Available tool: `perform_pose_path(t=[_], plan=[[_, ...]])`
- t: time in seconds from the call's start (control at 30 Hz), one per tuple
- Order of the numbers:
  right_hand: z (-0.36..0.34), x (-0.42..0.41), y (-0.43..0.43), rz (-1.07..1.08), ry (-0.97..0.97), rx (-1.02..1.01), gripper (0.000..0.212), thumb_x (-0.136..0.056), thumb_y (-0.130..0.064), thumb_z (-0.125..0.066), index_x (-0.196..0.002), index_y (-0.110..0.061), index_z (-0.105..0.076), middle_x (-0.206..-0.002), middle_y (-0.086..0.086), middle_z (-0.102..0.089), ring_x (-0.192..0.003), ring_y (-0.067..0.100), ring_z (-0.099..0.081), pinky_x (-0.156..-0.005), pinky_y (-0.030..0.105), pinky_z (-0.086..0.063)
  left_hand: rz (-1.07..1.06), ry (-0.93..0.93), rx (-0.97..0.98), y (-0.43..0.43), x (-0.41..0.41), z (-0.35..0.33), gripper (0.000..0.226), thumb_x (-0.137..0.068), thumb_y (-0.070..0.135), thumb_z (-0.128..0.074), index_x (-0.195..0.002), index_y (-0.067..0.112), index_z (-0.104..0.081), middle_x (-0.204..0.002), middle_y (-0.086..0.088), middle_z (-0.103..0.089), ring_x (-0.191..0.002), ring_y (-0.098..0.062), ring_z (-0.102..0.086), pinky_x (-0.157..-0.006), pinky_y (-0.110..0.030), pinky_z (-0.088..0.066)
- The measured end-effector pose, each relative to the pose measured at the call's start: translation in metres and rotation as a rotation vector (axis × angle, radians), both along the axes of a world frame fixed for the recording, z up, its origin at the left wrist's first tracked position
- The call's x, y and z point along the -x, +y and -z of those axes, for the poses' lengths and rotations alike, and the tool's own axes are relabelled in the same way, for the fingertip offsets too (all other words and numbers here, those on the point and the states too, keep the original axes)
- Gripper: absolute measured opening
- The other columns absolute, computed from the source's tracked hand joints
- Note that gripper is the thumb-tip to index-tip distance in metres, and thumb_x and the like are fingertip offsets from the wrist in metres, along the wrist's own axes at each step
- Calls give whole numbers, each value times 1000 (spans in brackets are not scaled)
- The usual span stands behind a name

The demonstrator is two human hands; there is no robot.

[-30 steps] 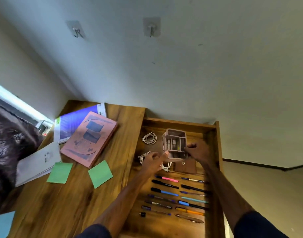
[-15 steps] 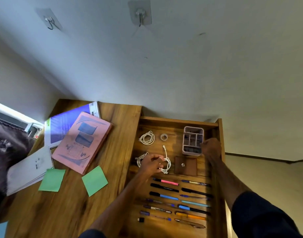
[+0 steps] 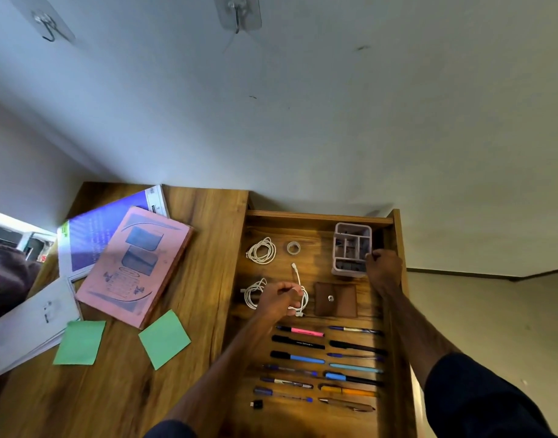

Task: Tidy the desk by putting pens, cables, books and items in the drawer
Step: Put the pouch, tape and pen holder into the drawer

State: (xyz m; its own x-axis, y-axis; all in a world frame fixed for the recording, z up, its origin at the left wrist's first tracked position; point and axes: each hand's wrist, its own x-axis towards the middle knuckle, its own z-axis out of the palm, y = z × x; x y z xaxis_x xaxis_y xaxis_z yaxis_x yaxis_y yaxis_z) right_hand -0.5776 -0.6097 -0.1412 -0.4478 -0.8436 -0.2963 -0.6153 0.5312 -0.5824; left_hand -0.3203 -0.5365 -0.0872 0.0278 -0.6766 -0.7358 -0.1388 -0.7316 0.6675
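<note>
The open wooden drawer lies right of the desk top. A pink organiser box stands in its far right corner, and my right hand grips its near right edge. My left hand pinches a white cable in the middle of the drawer. Two coiled white cables, a tape roll and a brown pouch also lie inside. Several pens are lined up in two columns at the near end.
On the desk left of the drawer lie a pink book on top of a blue book, a white notebook and two green sticky-note pads. The wall behind carries two hooks.
The organiser box went from mid-drawer, held in both hands, to the far right corner. My left hand let go of it and took the white cable.
</note>
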Motion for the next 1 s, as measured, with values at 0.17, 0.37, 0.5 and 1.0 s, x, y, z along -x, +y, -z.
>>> perform_pose_path(t=[0.17, 0.37, 0.5, 1.0], plan=[[-14, -11, 12, 70, -41, 37, 13, -93, -10, -62, -102, -3, -70, -99, 14, -73, -90, 27, -70, -63, 26, -51, -20, 12, -10, 4, -7, -3, 6, -95, 18, -65, -95, 21, -70, -99, -2, -77, -79, -12, -71, -70, -30, -59], [-32, -52, 50, 58, -69, 150, 40, -85, -6, -69, -124, -8, -59, -122, 10, -65, -110, 24, -64, -84, 35, -58, -57, 29, -21, 23, -17, -9, 9, -96, 10, -61, -101, 9, -68, -95, -5, -74, -60, -8, -65, -55, -22, -51], [-32, -87, 87, -63, -29, 152, 44, -76, -5, -74, -117, -14, -63, -117, 5, -66, -110, 21, -62, -87, 33, -55, -68, 51, 24, 43, -30, -19, 16, -97, 11, -60, -107, 4, -70, -97, -7, -74, -67, -10, -65, -54, -20, -51], [-50, -182, 198, -456, -40, 116, 18, -74, -4, -65, -88, -13, -72, -92, 8, -73, -81, 21, -66, -71, 28, -49, -261, 105, 105, 160, -105, -29, 10, -98, 19, -61, -101, 18, -70, -99, 1, -76, -75, -10, -67, -68, -25, -57]])
